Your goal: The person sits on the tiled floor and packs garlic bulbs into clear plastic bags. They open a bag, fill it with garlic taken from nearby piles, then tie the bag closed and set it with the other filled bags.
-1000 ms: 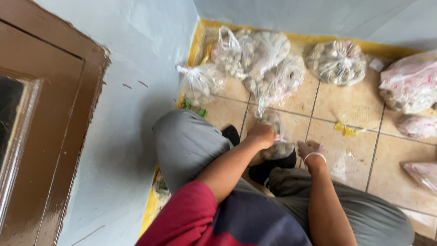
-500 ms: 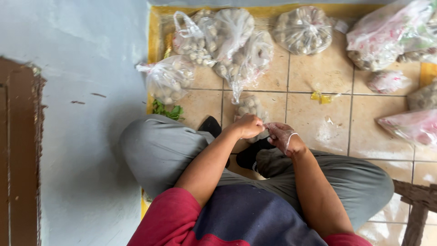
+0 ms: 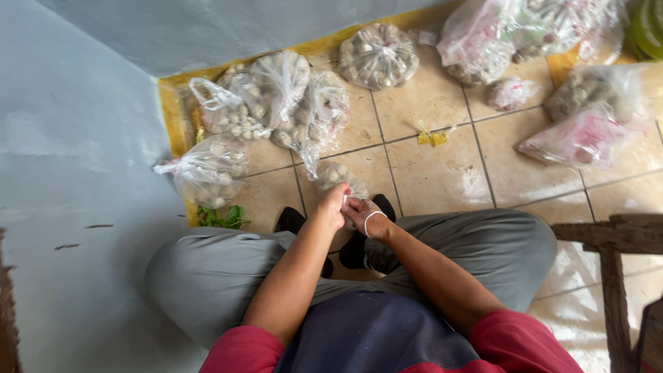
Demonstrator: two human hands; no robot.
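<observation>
I sit on a tiled floor with my knees apart in grey trousers. My left hand (image 3: 332, 205) and my right hand (image 3: 361, 213) meet just in front of my feet, both pinching the neck of a small clear plastic bag (image 3: 336, 175) filled with pale round pieces. A thin white band runs around my right wrist. The bag's body rests on the tile just beyond my fingers.
Several filled clear bags (image 3: 279, 97) lie along the blue wall (image 3: 83, 159); another bag (image 3: 207, 176) sits at the left. Pink-tinted bags (image 3: 580, 138) lie at the right. Green leaves (image 3: 221, 218) rest by my left knee, a wooden frame (image 3: 615, 242) stands at the right.
The view has swung to the right, so the brown door has left the frame. My hands stay together on the small bag's neck.
</observation>
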